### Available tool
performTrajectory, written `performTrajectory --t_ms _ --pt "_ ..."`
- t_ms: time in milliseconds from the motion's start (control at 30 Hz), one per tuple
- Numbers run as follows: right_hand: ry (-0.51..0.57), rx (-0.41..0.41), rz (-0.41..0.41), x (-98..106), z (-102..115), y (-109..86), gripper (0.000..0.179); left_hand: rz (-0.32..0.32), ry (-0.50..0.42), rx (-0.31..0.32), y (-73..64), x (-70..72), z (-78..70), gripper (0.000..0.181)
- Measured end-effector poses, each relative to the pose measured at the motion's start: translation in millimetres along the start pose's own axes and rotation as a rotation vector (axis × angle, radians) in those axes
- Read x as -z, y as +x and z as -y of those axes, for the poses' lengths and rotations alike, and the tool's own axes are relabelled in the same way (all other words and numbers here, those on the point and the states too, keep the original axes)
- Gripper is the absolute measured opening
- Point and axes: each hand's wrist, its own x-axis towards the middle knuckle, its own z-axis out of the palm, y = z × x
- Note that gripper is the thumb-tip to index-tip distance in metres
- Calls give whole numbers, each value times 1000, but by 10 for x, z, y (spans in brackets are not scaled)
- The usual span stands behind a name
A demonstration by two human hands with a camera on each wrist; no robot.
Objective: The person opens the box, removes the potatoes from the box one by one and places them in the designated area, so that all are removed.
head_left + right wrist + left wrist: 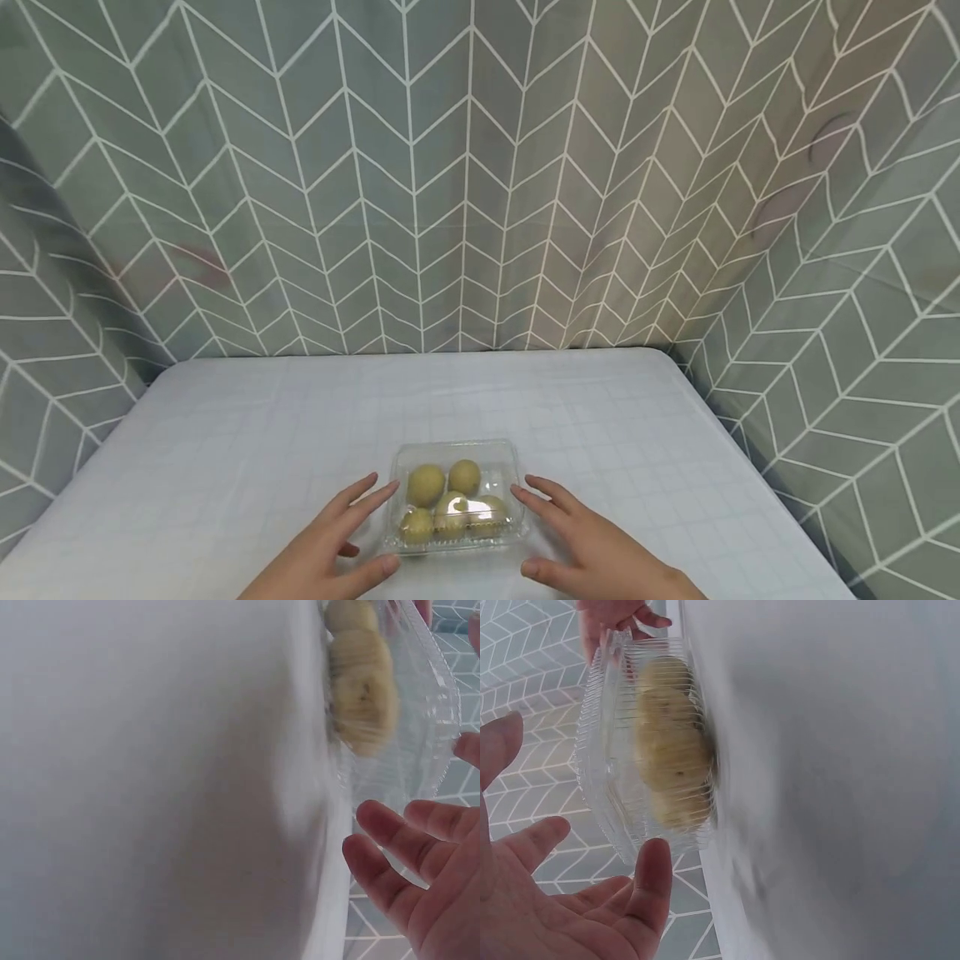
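Note:
A clear plastic clamshell box [495, 454] rests on the table, its lid down over several round, yellowish fruits [426, 485]. To the left of the box is my left hand [330, 537], fingers spread and fingertips near the box's side. On the opposite side, my right hand [592, 542] mirrors it with fingers apart and the thumb near the front corner. In the left wrist view the ribbed box wall [604, 750] stands beyond the spread left fingers. The right wrist view has the right fingers [390, 840] close by the box's end. Neither hand grips anything.
A white cloth with a faint grid covers the table [262, 433]. Grey-green curtains [450, 183] with white chevron lines hang behind the table's far edge and along both sides.

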Motion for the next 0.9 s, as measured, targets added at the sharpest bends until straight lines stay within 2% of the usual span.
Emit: performTrajectory --t_ms 133,267,400,467,600,733,900 --pt "20 -22 -4 -25 37 -10 72 43 -47 10 4 -33 13 71" --pt "16 9 -35 -52 55 -21 71 85 -79 -18 27 -130 61 74" --pt "22 58 -85 -93 73 -11 69 40 -26 -110 -1 -214 105 75" --pt "47 64 -96 -105 79 -1 67 20 -5 -129 -12 -225 109 75" --pt "123 58 -80 -102 84 17 63 35 18 -93 0 -208 90 74" --pt "139 48 -65 -78 76 30 58 40 31 -66 9 -192 65 71" --pt "180 71 -70 -73 70 65 53 -1 -10 -103 4 -183 52 65"
